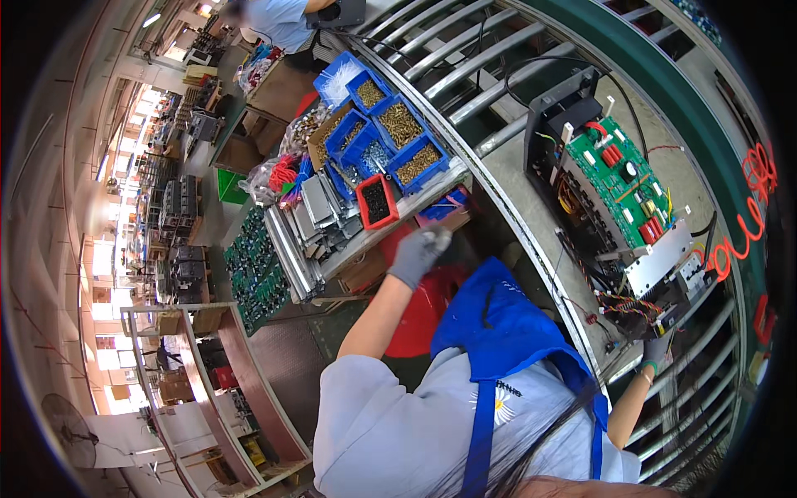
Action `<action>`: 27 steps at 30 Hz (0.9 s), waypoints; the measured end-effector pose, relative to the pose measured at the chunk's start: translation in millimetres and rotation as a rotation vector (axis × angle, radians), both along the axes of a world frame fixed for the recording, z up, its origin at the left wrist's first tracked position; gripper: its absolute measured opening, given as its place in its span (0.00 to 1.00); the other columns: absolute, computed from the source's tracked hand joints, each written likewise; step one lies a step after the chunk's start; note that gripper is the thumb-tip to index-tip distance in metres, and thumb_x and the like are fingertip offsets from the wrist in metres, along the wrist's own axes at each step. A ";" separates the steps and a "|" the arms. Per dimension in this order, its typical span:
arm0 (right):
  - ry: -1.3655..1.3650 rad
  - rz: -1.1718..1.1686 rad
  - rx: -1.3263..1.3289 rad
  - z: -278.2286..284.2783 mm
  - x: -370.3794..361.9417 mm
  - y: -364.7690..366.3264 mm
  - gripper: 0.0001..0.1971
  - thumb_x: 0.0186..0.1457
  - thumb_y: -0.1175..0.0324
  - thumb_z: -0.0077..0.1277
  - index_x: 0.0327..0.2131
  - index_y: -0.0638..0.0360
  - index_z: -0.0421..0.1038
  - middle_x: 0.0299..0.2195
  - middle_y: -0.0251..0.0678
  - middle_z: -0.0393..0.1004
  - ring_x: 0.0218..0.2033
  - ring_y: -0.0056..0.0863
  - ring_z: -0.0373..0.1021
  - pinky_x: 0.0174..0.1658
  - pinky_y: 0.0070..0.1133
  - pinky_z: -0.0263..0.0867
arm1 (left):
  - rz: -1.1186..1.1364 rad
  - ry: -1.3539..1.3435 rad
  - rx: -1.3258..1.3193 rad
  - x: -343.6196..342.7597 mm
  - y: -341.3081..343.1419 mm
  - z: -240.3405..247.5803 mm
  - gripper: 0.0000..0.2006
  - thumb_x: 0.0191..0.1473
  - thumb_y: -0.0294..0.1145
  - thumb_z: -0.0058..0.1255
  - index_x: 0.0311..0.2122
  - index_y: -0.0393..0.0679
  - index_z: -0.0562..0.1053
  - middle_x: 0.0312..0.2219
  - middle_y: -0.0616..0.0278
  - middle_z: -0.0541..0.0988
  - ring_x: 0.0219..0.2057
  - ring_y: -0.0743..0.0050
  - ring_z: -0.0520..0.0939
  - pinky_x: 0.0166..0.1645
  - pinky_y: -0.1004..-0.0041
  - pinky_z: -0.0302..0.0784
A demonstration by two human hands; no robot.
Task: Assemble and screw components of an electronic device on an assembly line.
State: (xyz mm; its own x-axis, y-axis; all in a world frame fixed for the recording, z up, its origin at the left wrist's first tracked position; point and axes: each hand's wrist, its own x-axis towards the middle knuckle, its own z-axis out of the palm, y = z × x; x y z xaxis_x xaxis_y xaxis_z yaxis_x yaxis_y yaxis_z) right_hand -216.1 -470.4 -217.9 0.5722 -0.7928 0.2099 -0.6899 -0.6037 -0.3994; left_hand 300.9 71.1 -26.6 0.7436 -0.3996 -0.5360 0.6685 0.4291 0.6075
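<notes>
Left hand [418,253], grey glove, fingers clenched at 12 o'clock near red screw bin [377,202]. Right hand [655,351] gripping the open chassis [656,274] edge at 3 o'clock, under green circuit board [618,178].

My left hand [418,254], in a grey glove, is reaching toward the red bin [377,202] of dark screws, fingers [432,239] curling just below the blue bins [390,133] of brass parts. My right hand [655,352] is gripping the lower edge of the open machine chassis [631,224] with the green circuit board [621,178], sitting on the roller conveyor [465,58]. Metal brackets [320,216] are lying on the desk [398,217] beside the bins.
</notes>
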 end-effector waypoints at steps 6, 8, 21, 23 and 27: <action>-0.510 -0.448 0.541 202.8 71.1 25.2 0.26 0.58 0.61 0.51 0.55 0.66 0.61 0.42 0.39 0.71 0.39 0.24 0.67 0.40 0.18 0.65 | 0.356 -0.263 0.570 100.0 102.4 21.0 0.16 0.51 0.17 0.41 0.47 0.30 0.69 0.41 0.49 0.76 0.37 0.60 0.81 0.40 0.69 0.82; -0.511 -0.431 0.512 264.4 92.6 38.8 0.26 0.59 0.61 0.50 0.56 0.66 0.60 0.50 0.39 0.67 0.44 0.24 0.67 0.43 0.17 0.64 | 0.326 -0.218 0.696 124.1 118.9 20.1 0.17 0.53 0.18 0.40 0.49 0.32 0.68 0.41 0.49 0.75 0.38 0.61 0.81 0.38 0.72 0.83; -0.475 -0.177 0.070 411.7 295.5 105.0 0.25 0.53 0.73 0.51 0.55 0.61 0.62 0.52 0.42 0.65 0.48 0.27 0.69 0.49 0.23 0.66 | -0.188 -0.829 1.882 182.6 118.3 42.9 0.32 0.51 0.57 0.50 0.54 0.44 0.69 0.50 0.43 0.72 0.54 0.43 0.69 0.57 0.56 0.64; -0.386 -0.220 -0.017 424.5 299.8 106.1 0.25 0.52 0.73 0.52 0.54 0.62 0.62 0.48 0.40 0.68 0.47 0.29 0.69 0.49 0.23 0.65 | -0.254 -0.849 2.079 182.1 63.3 72.2 0.36 0.50 0.60 0.50 0.58 0.46 0.63 0.55 0.43 0.65 0.58 0.42 0.63 0.59 0.54 0.59; -0.330 -0.152 -0.079 436.3 321.2 86.6 0.23 0.52 0.70 0.52 0.53 0.62 0.64 0.47 0.39 0.69 0.47 0.29 0.68 0.52 0.24 0.63 | -0.194 -0.853 2.209 209.5 35.1 84.9 0.42 0.48 0.65 0.48 0.63 0.50 0.56 0.63 0.46 0.52 0.63 0.39 0.50 0.63 0.47 0.48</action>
State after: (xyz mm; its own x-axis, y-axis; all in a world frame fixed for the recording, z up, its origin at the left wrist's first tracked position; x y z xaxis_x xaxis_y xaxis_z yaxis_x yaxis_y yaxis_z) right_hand 105.1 -383.8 218.4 0.3407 -0.8372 0.4278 -0.6155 -0.5426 -0.5716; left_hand 510.4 106.2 58.3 0.9805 0.0484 0.1905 0.0597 -0.9968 -0.0539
